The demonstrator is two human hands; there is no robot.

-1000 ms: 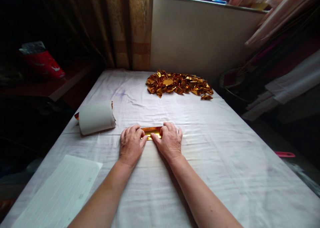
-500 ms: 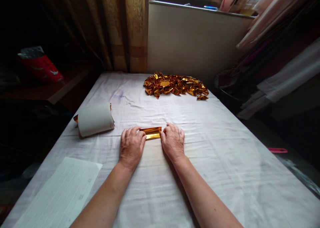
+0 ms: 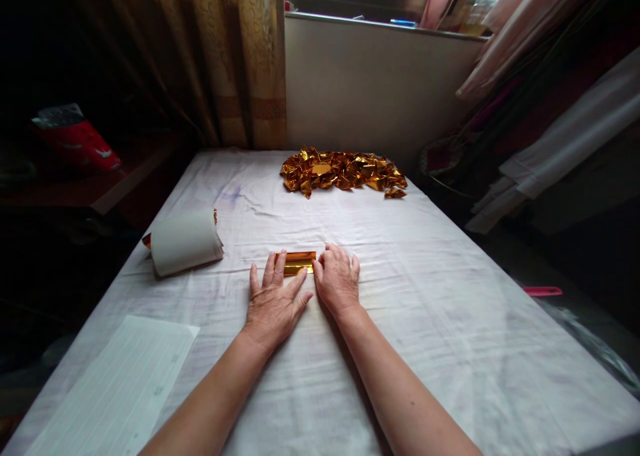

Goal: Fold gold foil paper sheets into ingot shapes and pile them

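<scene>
A folded strip of shiny gold foil paper (image 3: 301, 259) lies on the white cloth in front of me. My left hand (image 3: 276, 303) is open with its fingers spread, their tips resting on the strip's left part and lower edge. At the strip's right end, my right hand (image 3: 338, 277) has its fingers curled, with the thumb and forefinger closed on the edge. Fingers cover both ends of the strip.
White cloth (image 3: 425, 323) covers the table. Folded gold foil pieces (image 3: 345, 171) are heaped at the far edge. To the left are a curled stack of pale-backed sheets (image 3: 186, 243) and a lined paper sheet (image 3: 117, 383). Clothes (image 3: 575, 136) hang at right.
My left hand has let go of the strip's left end, spread its fingers and shifted right over its lower edge. My right hand stays at the right end. The view has shifted slightly.
</scene>
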